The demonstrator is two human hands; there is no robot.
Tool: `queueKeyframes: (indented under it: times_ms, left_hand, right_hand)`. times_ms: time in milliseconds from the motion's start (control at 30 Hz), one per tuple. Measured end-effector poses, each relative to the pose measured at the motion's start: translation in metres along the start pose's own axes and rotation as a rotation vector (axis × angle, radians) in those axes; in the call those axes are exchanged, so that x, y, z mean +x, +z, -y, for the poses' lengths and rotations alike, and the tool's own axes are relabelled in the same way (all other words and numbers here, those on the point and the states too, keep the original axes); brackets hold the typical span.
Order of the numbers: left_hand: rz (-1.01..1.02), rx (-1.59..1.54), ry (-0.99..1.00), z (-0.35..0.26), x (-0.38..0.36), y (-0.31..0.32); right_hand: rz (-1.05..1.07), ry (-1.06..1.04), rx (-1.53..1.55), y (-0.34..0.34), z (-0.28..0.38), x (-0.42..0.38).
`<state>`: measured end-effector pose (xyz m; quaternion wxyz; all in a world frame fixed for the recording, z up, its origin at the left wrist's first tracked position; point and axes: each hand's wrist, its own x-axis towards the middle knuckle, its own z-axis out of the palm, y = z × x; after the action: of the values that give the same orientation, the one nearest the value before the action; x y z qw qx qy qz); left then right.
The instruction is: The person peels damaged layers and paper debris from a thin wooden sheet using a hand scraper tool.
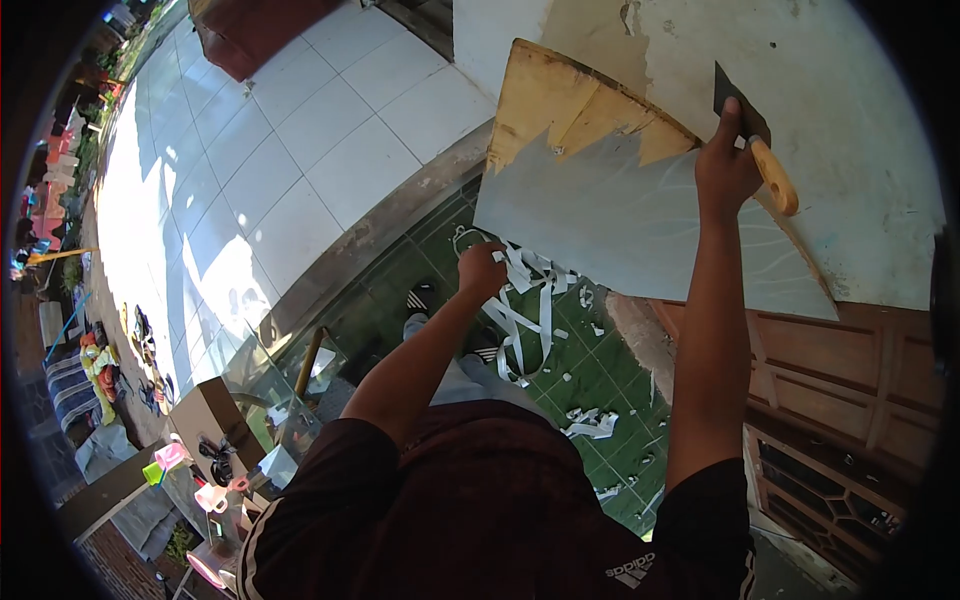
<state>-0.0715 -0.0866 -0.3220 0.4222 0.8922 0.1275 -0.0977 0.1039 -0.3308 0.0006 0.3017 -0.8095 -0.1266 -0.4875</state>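
In the head view my right hand (728, 170) is closed round a scraper (762, 145) with a dark blade and a yellow handle. It is at the upper right edge of a board (590, 205), whose surface is grey with a jagged bare yellow-brown part along the top. My left hand (482, 270) is closed near the board's lower left corner, beside white strips (530, 290). A thin light loop shows by its fingers; what the hand holds is too small to make out.
White strips and scraps (590, 424) litter the green tiled floor (590, 375). Brown wooden panels (825, 370) stand at the right, below a stained pale wall (850, 80). Left are white tiles (350, 150), a cardboard box (208, 415) and a glass case (300, 380).
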Motion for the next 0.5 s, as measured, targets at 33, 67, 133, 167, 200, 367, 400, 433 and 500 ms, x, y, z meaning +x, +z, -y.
queueKeyframes:
  times_ms: [33,67,133,167,200,367,400,433,500]
  left_hand:
    - [-0.098,0.137,0.201,0.009,0.005,0.002]
    - [-0.101,0.104,0.157,-0.003,0.003,-0.011]
    - [-0.109,0.043,0.068,-0.049,0.006,-0.062]
    - [-0.155,-0.076,0.12,-0.053,0.018,-0.075]
    - [-0.198,-0.195,0.177,-0.059,0.032,-0.086]
    - [-0.29,-0.401,0.358,-0.133,0.072,-0.159]
    - [-0.223,-0.393,0.383,-0.139,0.078,-0.167]
    - [-0.153,-0.387,0.406,-0.144,0.081,-0.172]
    - [-0.085,-0.355,0.391,-0.148,0.08,-0.177]
  right_hand:
    - [-0.042,-0.02,0.134,-0.006,0.014,-0.009]
    - [0.031,-0.066,0.191,-0.013,0.031,-0.022]
    - [0.24,-0.185,0.235,-0.016,0.058,-0.052]
    - [0.378,-0.163,0.283,-0.011,0.068,-0.071]
    - [0.465,-0.142,0.267,-0.001,0.067,-0.091]
    - [0.514,-0.089,0.293,0.038,0.05,-0.128]
    - [0.508,-0.099,0.282,0.041,0.049,-0.129]
    - [0.505,-0.109,0.268,0.044,0.049,-0.131]
    - [0.471,-0.098,0.26,0.046,0.05,-0.136]
